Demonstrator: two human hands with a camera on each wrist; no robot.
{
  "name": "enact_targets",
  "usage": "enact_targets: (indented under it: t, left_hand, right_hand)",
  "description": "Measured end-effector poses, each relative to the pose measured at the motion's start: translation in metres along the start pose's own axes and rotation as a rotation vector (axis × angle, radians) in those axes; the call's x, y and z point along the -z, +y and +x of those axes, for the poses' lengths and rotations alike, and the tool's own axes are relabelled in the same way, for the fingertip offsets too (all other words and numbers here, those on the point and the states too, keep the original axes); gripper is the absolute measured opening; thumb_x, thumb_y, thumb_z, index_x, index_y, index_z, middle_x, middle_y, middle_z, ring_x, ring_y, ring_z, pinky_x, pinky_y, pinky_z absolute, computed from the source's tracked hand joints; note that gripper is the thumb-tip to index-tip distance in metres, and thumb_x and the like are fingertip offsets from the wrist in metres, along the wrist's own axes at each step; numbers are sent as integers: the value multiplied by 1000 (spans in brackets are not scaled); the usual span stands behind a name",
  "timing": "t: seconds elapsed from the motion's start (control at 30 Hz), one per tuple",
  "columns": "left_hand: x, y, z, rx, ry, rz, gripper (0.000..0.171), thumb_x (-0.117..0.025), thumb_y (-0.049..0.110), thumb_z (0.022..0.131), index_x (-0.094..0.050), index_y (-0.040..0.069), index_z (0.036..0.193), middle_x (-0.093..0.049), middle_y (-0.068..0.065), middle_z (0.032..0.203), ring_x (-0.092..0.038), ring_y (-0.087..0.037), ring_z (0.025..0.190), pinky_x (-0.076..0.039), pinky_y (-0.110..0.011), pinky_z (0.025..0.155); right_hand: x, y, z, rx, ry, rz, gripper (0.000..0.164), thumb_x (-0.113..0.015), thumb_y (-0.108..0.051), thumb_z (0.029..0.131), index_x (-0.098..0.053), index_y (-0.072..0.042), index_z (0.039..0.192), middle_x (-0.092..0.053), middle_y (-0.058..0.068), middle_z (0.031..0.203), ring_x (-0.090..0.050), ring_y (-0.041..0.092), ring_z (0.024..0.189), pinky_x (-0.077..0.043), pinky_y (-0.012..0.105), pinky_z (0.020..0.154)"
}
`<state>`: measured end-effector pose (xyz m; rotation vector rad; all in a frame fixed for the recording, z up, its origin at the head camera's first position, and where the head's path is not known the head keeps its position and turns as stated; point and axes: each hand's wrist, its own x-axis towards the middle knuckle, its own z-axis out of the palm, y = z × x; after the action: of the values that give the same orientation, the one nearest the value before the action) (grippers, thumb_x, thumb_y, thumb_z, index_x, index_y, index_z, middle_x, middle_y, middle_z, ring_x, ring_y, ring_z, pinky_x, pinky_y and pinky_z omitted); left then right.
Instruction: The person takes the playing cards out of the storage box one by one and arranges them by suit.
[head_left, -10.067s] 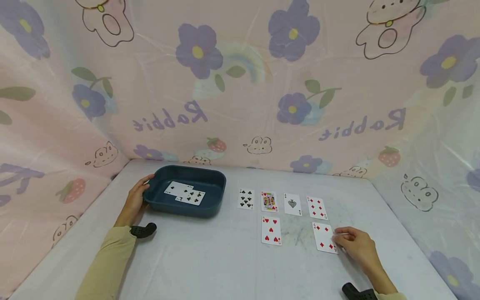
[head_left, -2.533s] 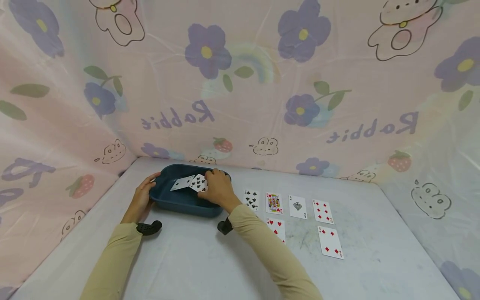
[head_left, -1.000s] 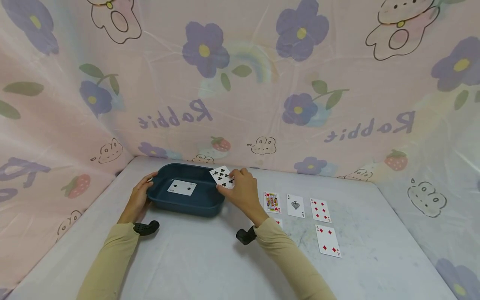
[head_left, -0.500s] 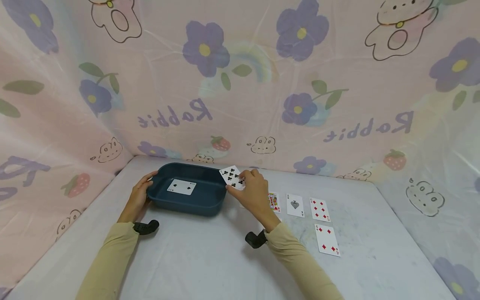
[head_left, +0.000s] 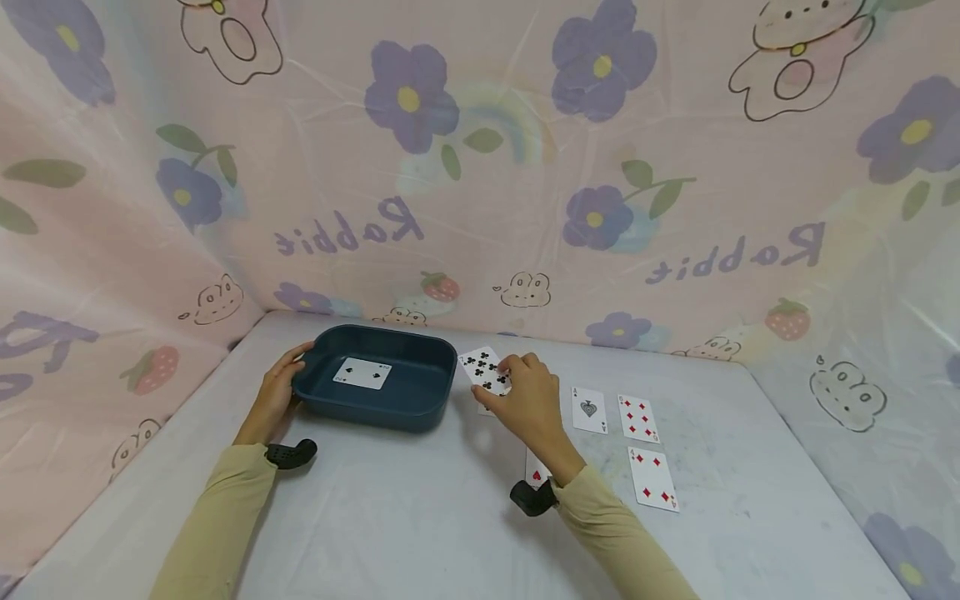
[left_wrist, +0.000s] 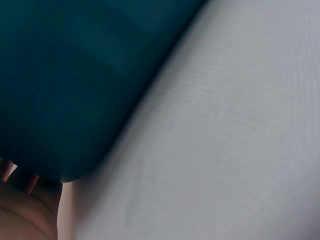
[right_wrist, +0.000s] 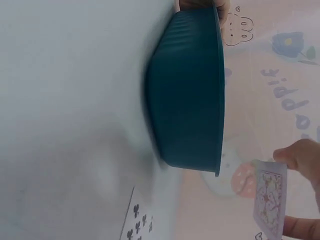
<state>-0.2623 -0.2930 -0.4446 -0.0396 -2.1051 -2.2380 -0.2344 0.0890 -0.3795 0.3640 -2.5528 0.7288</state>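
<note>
In the head view, my left hand [head_left: 272, 404] grips the left end of a dark teal plastic tray [head_left: 420, 414], fingers at its rim. A two of spades [head_left: 362, 373] lies face up inside. Just right of the tray, my right hand [head_left: 534, 404] pinches a clubs playing card [head_left: 480, 367], raised and tilted above the table. Its patterned back [right_wrist: 270, 197] faces the right wrist camera, between thumb and fingers. Under it, another clubs card [right_wrist: 139, 220] lies on the table. My right hand and wrist partly hide a hearts card [head_left: 536, 473].
Face up on the right of the white table [head_left: 420, 525] lie an ace of spades [head_left: 589, 410], a six of diamonds [head_left: 638, 419] and, below it, a four of diamonds [head_left: 652, 479]. A printed curtain [head_left: 480, 192] stands behind the table and along its sides.
My right hand left the four of diamonds, reached into the tray and lifted out the clubs card. It has carried the card rightward past the rim, now covering the king of hearts. The left hand stayed.
</note>
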Motion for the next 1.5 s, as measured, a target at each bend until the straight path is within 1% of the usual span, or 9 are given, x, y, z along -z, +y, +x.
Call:
enact_targets:
  t: [0.27,0.33,0.5,0.6,0.73,0.87,1.1,1.3,1.5]
  left_hand:
    - [0,2,0,-8,0,50,46,-27,21,108,-30,12,153,-13,-17,158,-24,-35,136,-40,-24,93]
    - [0,2,0,-7,-1,47,46,-28,22,108,-30,13,153,-14,-18,157,-26,-33,135,-41,-22,91]
    - [0,0,-1,-15,7,-13,45,-31,22,107,-34,14,152,-20,-21,152,-35,-29,128,-44,-22,88]
    - [1,0,-1,-18,25,-18,45,-32,22,107,-35,14,151,-23,-20,151,-38,-27,126,-45,-23,87]
    - [0,1,-2,-15,17,-12,46,-30,21,107,-32,12,152,-20,-19,154,-33,-31,131,-43,-23,89]
    - [-1,2,-4,-15,-8,-15,47,-26,20,108,-27,11,153,-12,-18,157,-24,-35,135,-40,-22,92]
    - [-3,3,-4,6,9,-32,46,-27,21,108,-30,14,153,-14,-16,156,-28,-31,132,-41,-21,90]
    - [-4,3,-4,-1,-11,-16,46,-27,21,108,-28,14,154,-12,-18,157,-25,-33,135,-40,-23,92]
    - [-2,2,-4,-5,-18,-5,47,-25,21,108,-27,13,154,-10,-17,158,-22,-35,137,-39,-23,93]
  right_hand:
    - [2,8,-19,-50,-11,-14,45,-80,-47,74,-67,-8,92,-58,5,89,-53,22,82,-36,43,71]
    - [1,9,-26,-52,-13,-18,44,-80,-47,73,-66,-8,91,-57,4,87,-52,21,79,-36,42,69]
    - [-4,14,-42,-47,-27,-16,40,-80,-43,72,-64,-9,87,-56,2,85,-50,16,74,-37,41,66]
    - [-6,16,-48,-54,-43,16,38,-80,-39,73,-63,-8,87,-54,3,86,-48,16,69,-38,38,64]
    - [-7,18,-54,-55,-42,56,38,-82,-35,71,-61,-6,86,-51,3,85,-46,17,66,-40,36,61]
    - [-8,20,-58,-55,-50,49,37,-82,-34,70,-62,-6,84,-53,3,85,-49,19,70,-40,40,64]
    - [-11,22,-65,-67,-85,13,37,-82,-34,68,-63,-5,81,-51,3,79,-49,19,67,-41,42,64]
    - [-14,23,-67,-76,-114,14,36,-81,-32,68,-64,-3,80,-50,3,81,-51,19,73,-40,43,67]
    - [-14,22,-68,-83,-136,3,36,-82,-31,68,-64,-3,81,-53,6,82,-53,23,75,-41,45,65]
